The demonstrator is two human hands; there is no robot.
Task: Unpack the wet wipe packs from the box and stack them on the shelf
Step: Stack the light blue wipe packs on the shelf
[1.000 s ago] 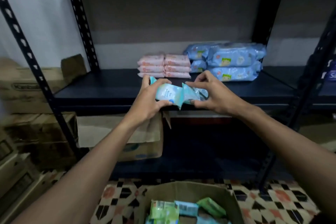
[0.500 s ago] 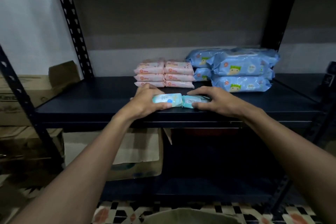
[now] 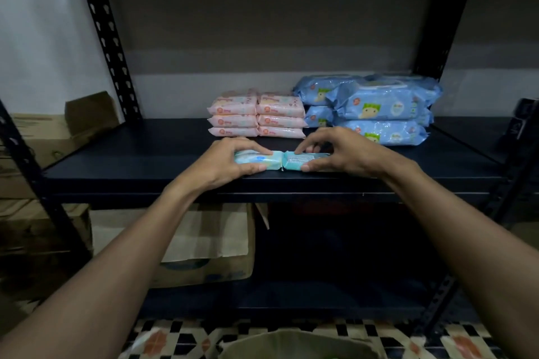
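Two small light-blue wet wipe packs lie end to end near the front edge of the dark shelf (image 3: 131, 160). My left hand (image 3: 224, 160) grips the left pack (image 3: 259, 161), fingers over its top and thumb at its front. My right hand (image 3: 347, 154) pinches the right pack (image 3: 300, 161) between fingertips and thumb. Behind them stand two stacks of pink packs (image 3: 256, 116) and a pile of larger blue packs (image 3: 379, 108). The open box (image 3: 297, 344) shows only its rim at the bottom edge.
Black perforated uprights (image 3: 110, 46) frame the shelf. A cardboard box (image 3: 204, 245) sits on the lower level, and more cartons (image 3: 38, 137) stand to the left. The floor is patterned tile (image 3: 180, 338).
Both hands carried the two packs from mid-air down onto the shelf's front edge and now hold them flat there. The view has tilted up, so the box has nearly left the frame.
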